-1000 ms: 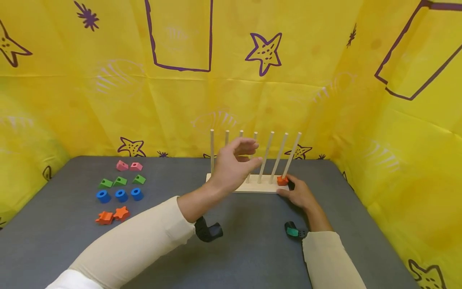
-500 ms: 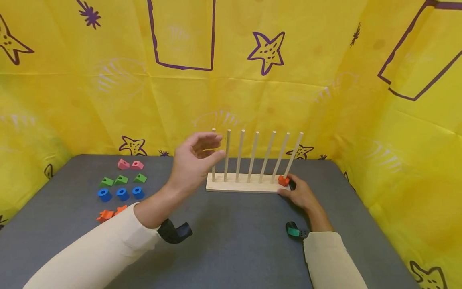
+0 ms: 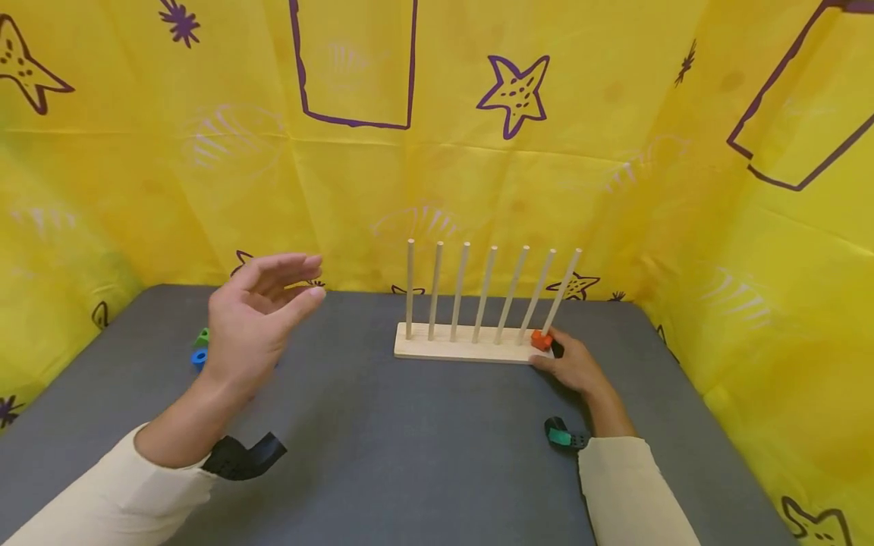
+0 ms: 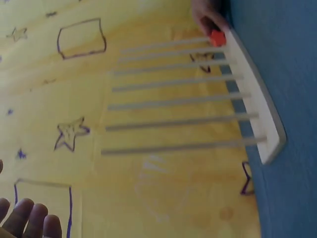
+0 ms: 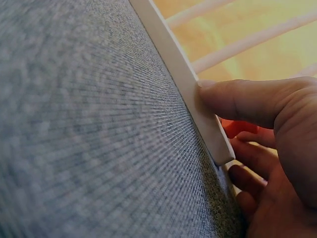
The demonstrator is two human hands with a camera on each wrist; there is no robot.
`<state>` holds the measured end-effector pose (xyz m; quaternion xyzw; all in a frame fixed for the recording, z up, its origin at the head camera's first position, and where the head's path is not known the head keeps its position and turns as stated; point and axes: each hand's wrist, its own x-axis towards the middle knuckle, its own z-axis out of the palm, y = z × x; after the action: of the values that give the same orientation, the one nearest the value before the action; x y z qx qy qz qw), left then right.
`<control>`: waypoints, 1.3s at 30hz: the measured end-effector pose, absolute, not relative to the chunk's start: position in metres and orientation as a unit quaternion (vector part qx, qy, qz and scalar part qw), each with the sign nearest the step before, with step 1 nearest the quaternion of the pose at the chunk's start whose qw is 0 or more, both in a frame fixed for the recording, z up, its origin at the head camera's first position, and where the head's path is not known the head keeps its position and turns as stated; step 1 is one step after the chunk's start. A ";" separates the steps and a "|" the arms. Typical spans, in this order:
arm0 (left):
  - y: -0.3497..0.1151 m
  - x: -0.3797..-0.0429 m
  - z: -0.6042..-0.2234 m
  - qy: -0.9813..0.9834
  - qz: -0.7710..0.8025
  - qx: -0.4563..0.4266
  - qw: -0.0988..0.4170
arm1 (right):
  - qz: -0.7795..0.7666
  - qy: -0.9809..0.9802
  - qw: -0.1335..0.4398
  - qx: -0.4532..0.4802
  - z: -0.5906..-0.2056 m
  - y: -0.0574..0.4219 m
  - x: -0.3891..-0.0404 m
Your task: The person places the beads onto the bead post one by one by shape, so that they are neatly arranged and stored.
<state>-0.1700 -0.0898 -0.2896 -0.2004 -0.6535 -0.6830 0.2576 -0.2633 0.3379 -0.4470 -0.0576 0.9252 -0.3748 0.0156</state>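
A wooden peg rack [image 3: 464, 352] with several upright dowels stands on the table. An orange block [image 3: 542, 340] sits low around the rightmost dowel. My right hand [image 3: 576, 369] grips the right end of the rack's base. In the right wrist view, the thumb [image 5: 242, 102] presses on the base's front edge while the other fingers reach round the end. Raised over the left side of the table, my left hand [image 3: 253, 326] holds nothing, its fingers loosely bent. It covers most of the loose blocks there. Only a green block [image 3: 202, 337] and a blue ring-shaped block [image 3: 199, 359] peek out beside it.
The grey table [image 3: 423, 455] meets a yellow printed cloth [image 3: 355, 197] along the back and both sides. Each wrist wears a dark strap, such as the left strap [image 3: 242, 459] below the left hand.
My left hand has swung left from in front of the dowels to above the loose blocks, now hiding most of them. The right hand keeps its grip on the rack's end.
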 end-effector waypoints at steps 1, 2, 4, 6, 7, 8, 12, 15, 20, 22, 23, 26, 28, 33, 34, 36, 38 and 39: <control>-0.097 -0.168 -0.291 -0.644 -0.690 -0.200 0.263 | -0.375 0.925 0.015 -0.059 -0.447 0.338 -0.264; -0.104 -0.166 -0.293 -0.634 -0.700 -0.197 0.265 | -0.377 0.924 0.016 -0.060 -0.446 0.338 -0.264; -0.116 -0.163 -0.297 -0.630 -0.706 -0.176 0.272 | -0.378 0.923 0.015 -0.062 -0.446 0.339 -0.264; -0.126 -0.160 -0.301 -0.622 -0.716 -0.159 0.274 | -0.380 0.923 0.013 -0.064 -0.445 0.340 -0.265; -0.130 -0.159 -0.304 -0.619 -0.720 -0.150 0.275 | -0.381 0.922 0.012 -0.065 -0.444 0.340 -0.265; -0.134 -0.158 -0.305 -0.618 -0.723 -0.140 0.276 | -0.382 0.922 0.011 -0.066 -0.444 0.340 -0.265; -0.144 -0.154 -0.312 -0.616 -0.725 -0.116 0.285 | -0.384 0.920 0.003 -0.072 -0.443 0.341 -0.264; -0.152 -0.152 -0.317 -0.613 -0.724 -0.124 0.289 | -0.384 0.920 -0.004 -0.080 -0.445 0.340 -0.264; -0.171 -0.149 -0.329 -0.617 -0.715 -0.151 0.293 | -0.385 0.919 -0.005 -0.083 -0.448 0.339 -0.265; -0.180 -0.149 -0.335 -0.599 -0.724 -0.168 0.298 | -0.384 0.920 -0.003 -0.081 -0.448 0.339 -0.265; -0.184 -0.149 -0.339 -0.588 -0.730 -0.177 0.300 | -0.384 0.920 -0.001 -0.080 -0.448 0.338 -0.265; -0.196 -0.149 -0.350 -0.533 -0.766 -0.207 0.294 | -0.384 0.920 0.001 -0.079 -0.448 0.338 -0.266; -0.203 -0.148 -0.357 -0.499 -0.788 -0.223 0.283 | -0.382 0.921 0.001 -0.079 -0.448 0.338 -0.266; -0.216 -0.147 -0.370 -0.480 -0.807 -0.212 0.270 | -0.382 0.921 0.003 -0.078 -0.449 0.338 -0.265; -0.219 -0.147 -0.372 -0.490 -0.803 -0.202 0.271 | -0.383 0.921 0.003 -0.077 -0.449 0.338 -0.265; -0.224 -0.148 -0.377 -0.497 -0.804 -0.191 0.264 | -0.384 0.920 0.003 -0.075 -0.449 0.338 -0.265; -0.230 -0.149 -0.384 -0.509 -0.803 -0.174 0.257 | -0.385 0.920 0.000 -0.074 -0.449 0.338 -0.264; -0.234 -0.150 -0.389 -0.503 -0.810 -0.171 0.250 | -0.386 0.920 -0.001 -0.075 -0.449 0.338 -0.264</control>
<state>-0.1503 -0.2339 -0.3888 -0.1707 -0.5029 -0.8096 0.2500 -0.2637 0.3380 -0.4485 -0.0748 0.9195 -0.3859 -0.0008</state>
